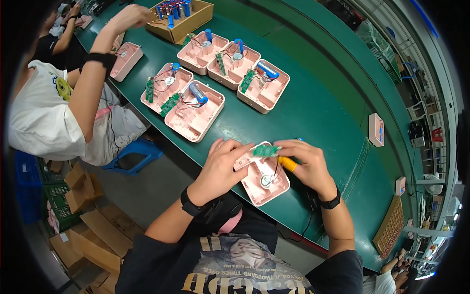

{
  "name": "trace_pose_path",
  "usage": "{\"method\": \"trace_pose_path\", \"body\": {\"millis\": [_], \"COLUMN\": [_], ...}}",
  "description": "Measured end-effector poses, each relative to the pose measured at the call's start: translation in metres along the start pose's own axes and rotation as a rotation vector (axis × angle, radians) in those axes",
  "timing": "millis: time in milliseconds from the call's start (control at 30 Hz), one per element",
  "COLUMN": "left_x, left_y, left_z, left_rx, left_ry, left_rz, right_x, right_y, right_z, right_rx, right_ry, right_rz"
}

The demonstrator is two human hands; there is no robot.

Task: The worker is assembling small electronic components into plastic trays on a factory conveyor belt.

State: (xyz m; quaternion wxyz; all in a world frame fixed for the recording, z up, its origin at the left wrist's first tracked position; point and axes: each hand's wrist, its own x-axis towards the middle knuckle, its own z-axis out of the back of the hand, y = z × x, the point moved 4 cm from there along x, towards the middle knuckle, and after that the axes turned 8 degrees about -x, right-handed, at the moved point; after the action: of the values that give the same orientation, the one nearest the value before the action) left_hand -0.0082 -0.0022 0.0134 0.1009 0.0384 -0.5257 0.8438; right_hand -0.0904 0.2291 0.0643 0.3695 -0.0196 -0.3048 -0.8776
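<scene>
In front of me a pink plastic housing (267, 195) sits on the green table near its front edge. A round white part (267, 181) with thin wires lies inside it. Over the housing's far end is a green circuit board (265, 151), slightly blurred. My left hand (223, 164) is closed on the housing's far left wall, its fingertips close to the board. My right hand (307, 164) pinches the board's right end. A short yellow piece (288, 163) shows at its thumb; whether it is worn or held is unclear. A blue end (300, 139) peeks out behind the right fingers.
Several pink housings (198, 117) with boards, wires and blue cylindrical cells stand further off. A cardboard box (183, 33) of blue cells lies beyond, near a co-worker's hand (129, 18). At right are another pink housing (376, 130) and a brown tray (389, 228). Cartons (103, 235) occupy the floor.
</scene>
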Motion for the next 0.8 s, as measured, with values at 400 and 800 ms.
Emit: {"method": "trace_pose_path", "body": {"millis": [400,800], "left_x": [0.014,0.017], "left_y": [-0.004,-0.008], "left_z": [-0.006,-0.003], "left_rx": [-0.101,-0.014], "left_ry": [0.029,0.019], "left_rz": [-0.060,-0.166], "right_x": [0.007,0.004], "right_y": [0.026,0.022], "right_z": [-0.013,-0.013], "right_rx": [-0.123,-0.103], "right_ry": [0.205,0.153], "right_rz": [0.026,-0.085]}}
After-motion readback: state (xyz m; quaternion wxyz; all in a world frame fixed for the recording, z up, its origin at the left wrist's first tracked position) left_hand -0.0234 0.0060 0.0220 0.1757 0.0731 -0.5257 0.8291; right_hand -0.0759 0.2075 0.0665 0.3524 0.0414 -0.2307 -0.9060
